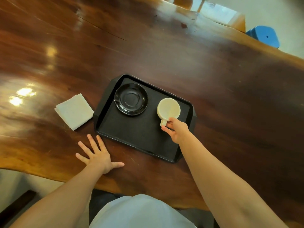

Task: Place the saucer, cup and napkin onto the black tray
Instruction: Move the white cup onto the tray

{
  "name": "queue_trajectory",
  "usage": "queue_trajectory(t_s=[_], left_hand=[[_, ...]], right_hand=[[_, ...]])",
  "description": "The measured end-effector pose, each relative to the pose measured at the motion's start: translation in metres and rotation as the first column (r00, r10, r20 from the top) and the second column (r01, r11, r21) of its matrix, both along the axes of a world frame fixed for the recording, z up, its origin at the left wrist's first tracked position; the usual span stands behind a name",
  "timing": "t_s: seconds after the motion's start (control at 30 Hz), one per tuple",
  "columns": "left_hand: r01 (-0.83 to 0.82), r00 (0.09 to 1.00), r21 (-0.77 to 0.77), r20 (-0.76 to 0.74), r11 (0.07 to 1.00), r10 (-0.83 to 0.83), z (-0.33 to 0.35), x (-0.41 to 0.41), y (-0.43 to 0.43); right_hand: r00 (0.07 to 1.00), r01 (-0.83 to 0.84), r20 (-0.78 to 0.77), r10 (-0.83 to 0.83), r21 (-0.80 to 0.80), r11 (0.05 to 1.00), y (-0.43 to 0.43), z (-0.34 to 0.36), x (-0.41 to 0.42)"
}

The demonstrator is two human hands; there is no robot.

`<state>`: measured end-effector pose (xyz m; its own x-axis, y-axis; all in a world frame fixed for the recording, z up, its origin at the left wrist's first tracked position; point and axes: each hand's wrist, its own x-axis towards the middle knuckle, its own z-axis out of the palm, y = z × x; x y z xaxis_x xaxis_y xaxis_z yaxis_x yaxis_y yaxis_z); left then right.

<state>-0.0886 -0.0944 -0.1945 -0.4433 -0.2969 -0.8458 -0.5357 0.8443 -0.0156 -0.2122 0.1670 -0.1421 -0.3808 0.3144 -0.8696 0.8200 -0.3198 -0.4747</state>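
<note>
- Black tray (134,135) sits on the wooden table (181,55), near me, set at a slant. I note a textured floor inside a raised rim.
- Saucer (131,99): black, already on the tray, far-left corner area, flat, nothing on it.
- Cup (168,109): cream, upright, mouth up, looks empty. It's over the tray's far-right part, apart from the saucer. Handle points back toward me.
- Right hand (176,130): thumb and forefinger pinch the cup handle; other fingers curled behind. Can't tell if the cup base is fully down on the tray or just above it; no clear gap visible.
- Left hand (98,155): flat on the table, palm down, fingers spread wide, gripping nothing. Fingertips are just beside the tray's near-left corner; whether they touch it I can't say.
- Napkin (74,111): white, folded square, on the table to the left of the tray, its corner just beside the tray edge, not on it.
- Step in hand, my judgement: cup placement, at or close to set-down. Saucer done; napkin not yet done.
- Next move, my judgement: let go of the handle w/o tipping the cup, then take the napkin. Left hand is nearer to it, so that's the likelier choice. Needs a pinch at an edge or corner, since folded layers may fan out, then a lift over the rim onto bare tray floor; near-left part is free.
- Risk: snagging the handle on release.
</note>
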Motion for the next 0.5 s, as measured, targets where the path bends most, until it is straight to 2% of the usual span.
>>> queue_trajectory(t_s=[0.2,0.33,0.43,0.5], left_hand=[[0.004,1.0,0.0,-0.001,1.0,-0.004,-0.001,0.002,0.0002],[0.005,1.0,-0.004,-0.005,1.0,-0.005,-0.0017,0.0023,0.0004],[0.0,1.0,-0.004,-0.003,1.0,0.0,-0.0017,0.002,-0.0003],[-0.003,1.0,0.001,-0.005,1.0,0.003,-0.0014,0.0019,-0.0009]], right_hand=[[0.999,-0.043,0.012,0.044,-0.021,0.999,-0.0019,0.0036,0.0035],[0.988,-0.147,0.038,0.147,-0.005,0.989,-0.001,0.0032,0.0038],[0.967,-0.25,0.077,0.243,0.099,0.963,0.0003,0.0033,0.0021],[0.959,-0.283,0.112,0.262,0.261,0.923,0.0005,0.0016,0.0004]])
